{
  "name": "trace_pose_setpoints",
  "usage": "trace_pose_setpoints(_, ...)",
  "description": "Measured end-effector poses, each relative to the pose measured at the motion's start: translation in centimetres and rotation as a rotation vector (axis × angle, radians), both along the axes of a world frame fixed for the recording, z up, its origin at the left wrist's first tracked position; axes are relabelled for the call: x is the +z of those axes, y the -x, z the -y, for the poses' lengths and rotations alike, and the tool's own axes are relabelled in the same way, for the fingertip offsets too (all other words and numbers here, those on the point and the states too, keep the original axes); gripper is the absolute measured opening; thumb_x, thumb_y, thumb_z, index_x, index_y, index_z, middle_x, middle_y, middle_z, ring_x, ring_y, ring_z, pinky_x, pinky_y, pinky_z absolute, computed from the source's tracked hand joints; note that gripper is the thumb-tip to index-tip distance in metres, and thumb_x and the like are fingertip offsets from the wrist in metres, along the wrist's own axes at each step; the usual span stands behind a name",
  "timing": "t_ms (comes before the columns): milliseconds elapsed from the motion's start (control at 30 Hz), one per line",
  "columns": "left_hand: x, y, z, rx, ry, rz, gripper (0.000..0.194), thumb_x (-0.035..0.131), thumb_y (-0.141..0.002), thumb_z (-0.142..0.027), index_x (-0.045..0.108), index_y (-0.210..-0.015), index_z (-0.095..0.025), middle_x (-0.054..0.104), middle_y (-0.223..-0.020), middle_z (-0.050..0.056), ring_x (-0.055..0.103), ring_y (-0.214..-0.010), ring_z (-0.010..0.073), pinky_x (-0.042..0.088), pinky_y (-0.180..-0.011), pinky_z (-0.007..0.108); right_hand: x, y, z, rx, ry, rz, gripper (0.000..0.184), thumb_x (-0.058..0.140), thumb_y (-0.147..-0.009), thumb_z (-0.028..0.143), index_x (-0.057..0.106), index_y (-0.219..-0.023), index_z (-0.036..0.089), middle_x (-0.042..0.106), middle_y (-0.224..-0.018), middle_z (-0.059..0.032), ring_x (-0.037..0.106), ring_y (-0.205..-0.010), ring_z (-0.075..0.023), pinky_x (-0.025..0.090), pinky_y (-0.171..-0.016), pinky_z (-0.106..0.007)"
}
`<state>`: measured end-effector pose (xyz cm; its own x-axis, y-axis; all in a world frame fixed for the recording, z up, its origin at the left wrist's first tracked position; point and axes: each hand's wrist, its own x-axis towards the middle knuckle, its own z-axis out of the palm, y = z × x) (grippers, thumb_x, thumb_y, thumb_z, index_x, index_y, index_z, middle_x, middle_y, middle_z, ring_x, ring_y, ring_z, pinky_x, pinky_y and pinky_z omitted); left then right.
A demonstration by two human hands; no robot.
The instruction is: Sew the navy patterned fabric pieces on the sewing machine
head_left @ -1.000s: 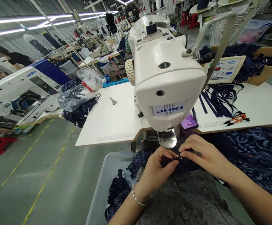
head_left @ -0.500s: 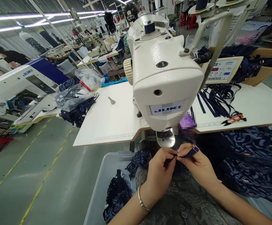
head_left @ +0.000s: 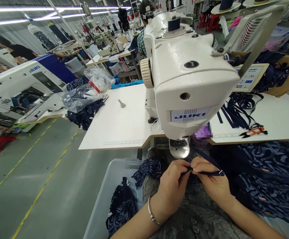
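Well — navy strap (head_left: 209, 173) in right grip (head_left: 212, 182).

Yellow lines (head_left: 59, 161) mark the floor (head_left: 67, 196); red stools (head_left: 213, 24) stand farther back.

near the middle, the strap (head_left: 214, 173) is showing plain navy, and the bracelet (head_left: 152, 217) is gleaming silver. the sewing machine (head_left: 194, 79) is wearing cream-white with blue lettering (head_left: 189, 116). on the right, the cloth (head_left: 279, 162) is carrying grey-blue swirls over dark navy, and the snips (head_left: 255, 131) are flashing orange and black. on the left, the floor (head_left: 72, 186) is showing grey-green with yellow stripes (head_left: 44, 186), and the other machine (head_left: 12, 86) is pairing white with deep blue.
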<state>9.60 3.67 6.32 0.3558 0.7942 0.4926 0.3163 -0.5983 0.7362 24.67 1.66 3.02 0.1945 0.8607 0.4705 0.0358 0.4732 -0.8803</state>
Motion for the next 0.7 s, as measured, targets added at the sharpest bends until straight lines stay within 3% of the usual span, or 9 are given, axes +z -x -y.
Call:
trace_pose_setpoints(167, 0.0, 0.0, -0.1, 0.007, 0.135, 0.045, 0.010, 0.058, -0.090, -0.014, 0.054, -0.087, -0.021, 0.068, -0.093, 0.002, 0.066, -0.084, 0.0123, 0.052, -0.074, 0.022, 0.9, -0.9, -0.3, 0.059, 0.083, 0.078, 0.010, 0.067, -0.087, 0.017, 0.068, -0.086, 0.027, 0.069, -0.084, -0.0008, 0.067, -0.080, -0.0181, 0.056, -0.073, -0.029)
trace_pose_setpoints(300, 0.1, 0.0, -0.2, 0.083, 0.387, 0.082, 0.009, 0.064, -0.088, -0.023, 0.056, -0.085, -0.021, 0.067, -0.083, 0.000, 0.063, -0.073, 0.0114, 0.049, -0.066, 0.021, 2.2, -1.5, -0.9, 0.129, 0.276, 0.199, 0.005, 0.063, -0.090, 0.025, 0.067, -0.087, 0.025, 0.070, -0.087, -0.0015, 0.067, -0.082, -0.0186, 0.054, -0.073, -0.028)
trace_pose_setpoints(433, 0.0, 0.0, -0.4, 0.132, 0.632, 0.102, 0.017, 0.064, -0.087, -0.034, 0.053, -0.085, -0.021, 0.059, -0.069, -0.003, 0.058, -0.060, 0.0117, 0.044, -0.053, 0.021, 3.1, -1.4, -1.7, 0.108, 0.404, 0.375, 0.010, 0.058, -0.092, 0.030, 0.065, -0.089, 0.023, 0.068, -0.084, -0.0010, 0.064, -0.077, -0.0182, 0.051, -0.068, -0.027)
trace_pose_setpoints(600, -0.4, 0.1, -1.2, 0.271, 0.501, -0.016, 0.016, 0.065, -0.085, -0.031, 0.053, -0.086, -0.021, 0.053, -0.066, -0.006, 0.047, -0.051, 0.0093, 0.035, -0.047, 0.020, 3.0, -0.9, -2.7, 0.061, 0.302, 0.550, 0.011, 0.051, -0.096, 0.027, 0.062, -0.094, 0.025, 0.065, -0.092, -0.0017, 0.061, -0.088, -0.0201, 0.049, -0.076, -0.031)
trace_pose_setpoints(700, -0.7, 0.5, -1.8, 0.275, 0.340, -0.087, 0.014, 0.064, -0.088, -0.029, 0.054, -0.094, -0.022, 0.059, -0.075, -0.003, 0.053, -0.058, 0.0108, 0.042, -0.052, 0.021, 3.1, -0.7, -3.3, 0.046, 0.326, 0.618, 0.011, 0.050, -0.096, 0.029, 0.060, -0.097, 0.026, 0.062, -0.092, -0.0033, 0.059, -0.089, -0.0223, 0.048, -0.075, -0.034)
